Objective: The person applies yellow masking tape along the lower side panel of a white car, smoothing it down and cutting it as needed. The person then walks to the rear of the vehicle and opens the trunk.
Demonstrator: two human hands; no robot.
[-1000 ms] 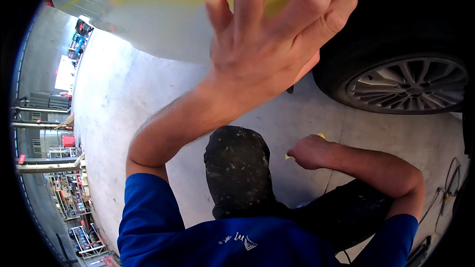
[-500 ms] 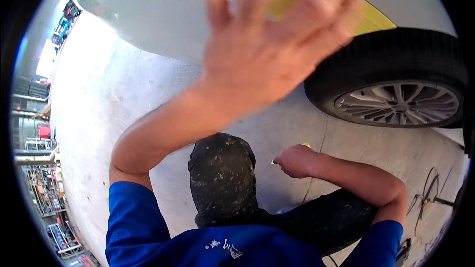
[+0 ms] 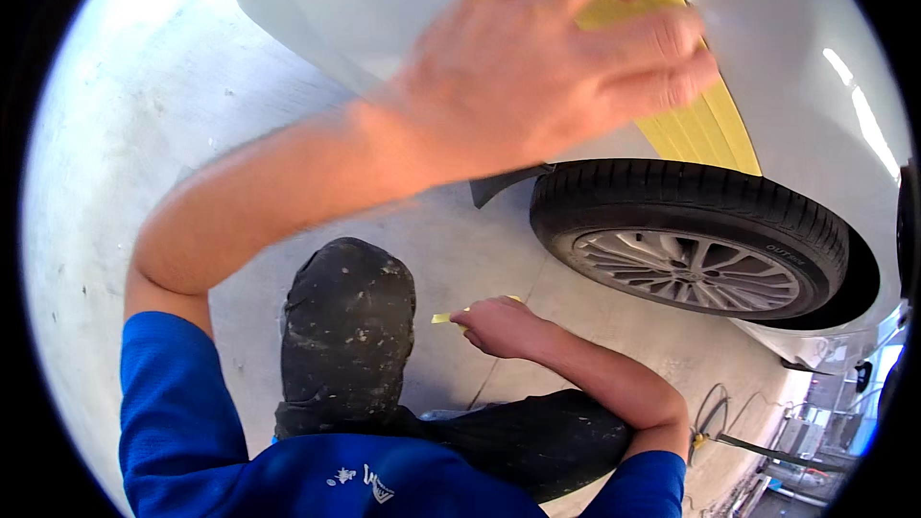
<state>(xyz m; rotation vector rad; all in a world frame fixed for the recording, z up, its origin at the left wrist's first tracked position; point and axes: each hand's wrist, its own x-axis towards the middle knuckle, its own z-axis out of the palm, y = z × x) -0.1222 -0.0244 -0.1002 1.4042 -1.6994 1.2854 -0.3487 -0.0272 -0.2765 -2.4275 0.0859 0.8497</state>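
Close in front of the car panel, my left hand (image 3: 537,62) is raised with its fingers bent and spread apart. Behind the fingers, bands of yellow masking tape (image 3: 705,129) cover part of the silver car body (image 3: 777,48), down to the wheel arch. Whether the fingertips touch the tape cannot be made out. Low over the floor, my right hand (image 3: 506,328) is closed around more yellow tape (image 3: 440,318). A short end of it sticks out to the left, and the rest is mostly hidden in the palm.
A black tyre with a silver spoked wheel (image 3: 686,269) stands right of centre. My bent knee (image 3: 350,326) is below my left arm. Cables (image 3: 710,422) and a dark bar (image 3: 782,454) lie at the lower right on the pale concrete floor (image 3: 106,230).
The view has swung right, bringing more of the car side and the taped band into sight. My left hand stays at the taped area, and my right hand keeps its hold on the tape.
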